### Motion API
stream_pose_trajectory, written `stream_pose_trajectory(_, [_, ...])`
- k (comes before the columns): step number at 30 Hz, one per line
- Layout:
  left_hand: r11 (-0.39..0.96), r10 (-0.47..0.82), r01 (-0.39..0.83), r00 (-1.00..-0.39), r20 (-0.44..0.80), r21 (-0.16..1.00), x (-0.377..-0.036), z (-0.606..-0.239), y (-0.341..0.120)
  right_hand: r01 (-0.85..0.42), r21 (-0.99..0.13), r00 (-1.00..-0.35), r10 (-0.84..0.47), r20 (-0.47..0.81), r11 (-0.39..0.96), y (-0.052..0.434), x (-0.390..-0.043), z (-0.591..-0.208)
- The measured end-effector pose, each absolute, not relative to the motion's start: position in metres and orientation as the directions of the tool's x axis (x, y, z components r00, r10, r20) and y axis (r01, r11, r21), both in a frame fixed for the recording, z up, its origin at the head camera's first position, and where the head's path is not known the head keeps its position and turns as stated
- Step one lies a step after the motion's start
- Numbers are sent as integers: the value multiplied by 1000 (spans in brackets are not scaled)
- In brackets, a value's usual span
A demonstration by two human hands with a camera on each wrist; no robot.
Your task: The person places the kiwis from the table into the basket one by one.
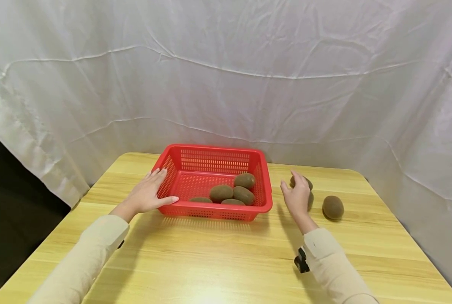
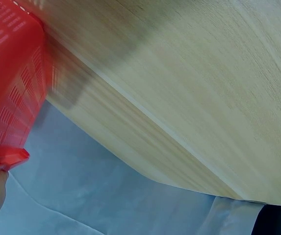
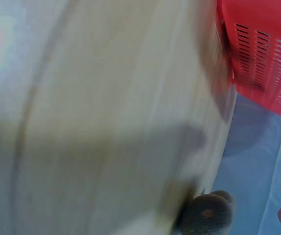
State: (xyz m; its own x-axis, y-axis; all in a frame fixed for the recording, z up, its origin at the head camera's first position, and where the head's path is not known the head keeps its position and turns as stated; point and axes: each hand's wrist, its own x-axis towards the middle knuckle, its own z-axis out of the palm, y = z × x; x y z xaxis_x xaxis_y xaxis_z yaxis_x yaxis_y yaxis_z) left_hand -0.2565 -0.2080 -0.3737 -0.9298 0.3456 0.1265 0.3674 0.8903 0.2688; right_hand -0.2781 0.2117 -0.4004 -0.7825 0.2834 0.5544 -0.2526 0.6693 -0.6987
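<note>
Kiwis [image 1: 309,191] just beyond right hand [image 1: 297,196], fingers relaxed, empty; left hand [image 1: 147,195] flat against red basket [image 1: 211,159].

A blurred kiwi [image 3: 206,216] lies on the wooden table [image 3: 106,122] near a red basket [image 3: 263,44].

Red slotted plastic basket [image 1: 211,162] w/ brown fuzzy kiwis [image 1: 221,193]; pale yellow wood-grain table [image 1: 218,261]; creased white cloth backdrop [image 1: 226,76]; beige sleeves [image 1: 332,266].
</note>
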Motion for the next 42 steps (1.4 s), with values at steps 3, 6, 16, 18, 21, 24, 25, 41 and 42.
stream_pose_trajectory(3, [891,346,367,-930,124,266,-257,-373,-208,-236,-709,-778,308,548,664,212,-276,-404])
stream_pose_trajectory(6, [892,347,368,-930,123,262,-256,-374,-207,-227,-713,-757,341,558,664,214,-275,-407])
stream_pose_trajectory(16, [892,346,368,-929,131,261,-256,-374,-208,-173,-774,-744,435,508,609,217,-272,-413])
stream_pose_trajectory(18, [893,346,369,-929,130,258,-256,-374,-208,-152,-787,-744,455,490,598,217,-271,-414])
stream_pose_trajectory(21, [893,346,368,-930,127,258,-256,-374,-208,-130,-811,-742,486,461,570,217,-270,-415])
stream_pose_trajectory(24, [894,345,366,-930,123,259,-256,-374,-208,-104,-838,-740,521,425,535,218,-270,-416])
stream_pose_trajectory(25, [894,345,366,-930,122,259,-257,-374,-208,-95,-844,-737,533,416,528,219,-270,-417])
stream_pose_trajectory(41, [895,344,365,-931,123,257,-256,-373,-207,-41,-902,-692,639,336,430,227,-268,-426])
stream_pose_trajectory(42, [895,343,364,-931,122,260,-256,-373,-208,-32,-909,-692,646,321,417,228,-268,-427])
